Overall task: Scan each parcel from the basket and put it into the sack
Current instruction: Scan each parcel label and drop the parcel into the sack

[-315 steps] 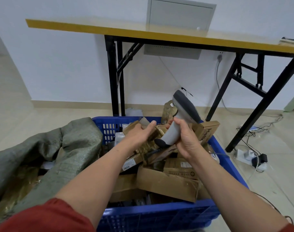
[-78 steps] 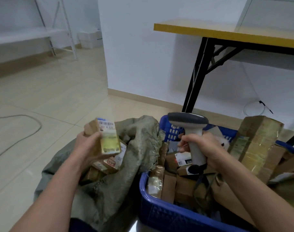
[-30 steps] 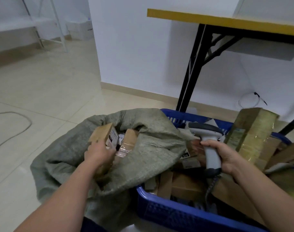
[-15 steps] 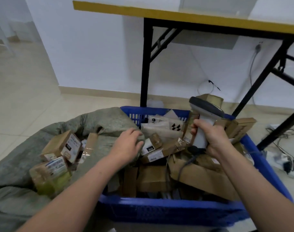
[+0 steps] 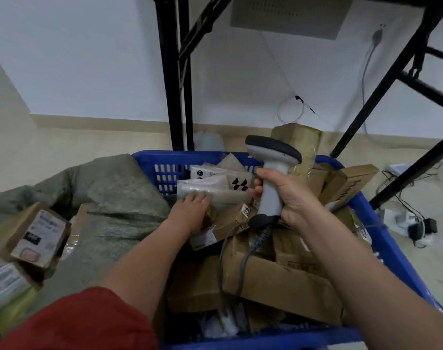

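In the blue basket (image 5: 382, 238), toward its eleven o'clock corner, the left hand (image 5: 190, 213) rests on a flat pale pouch (image 5: 202, 188). Its fingers lie close together over the pouch's near edge; whether they have closed on it cannot be told. At about one o'clock the right hand (image 5: 288, 198) wraps the handle of the scanner (image 5: 273, 157), fingers curled tight round it. The scanner's head points toward nine o'clock and its cord drops among the parcels. The sack (image 5: 119, 198) slumps against the basket at nine o'clock. A few parcels lie in its mouth, a labelled box (image 5: 36, 233) plainest among them, and those look done. Far more is left: the basket is heaped to the rim with cardboard parcels, a large flat one (image 5: 278, 281) at six o'clock. By my reading the task is in its early part. The step in hand is picking up the next parcel, the pouch, not yet scanned.
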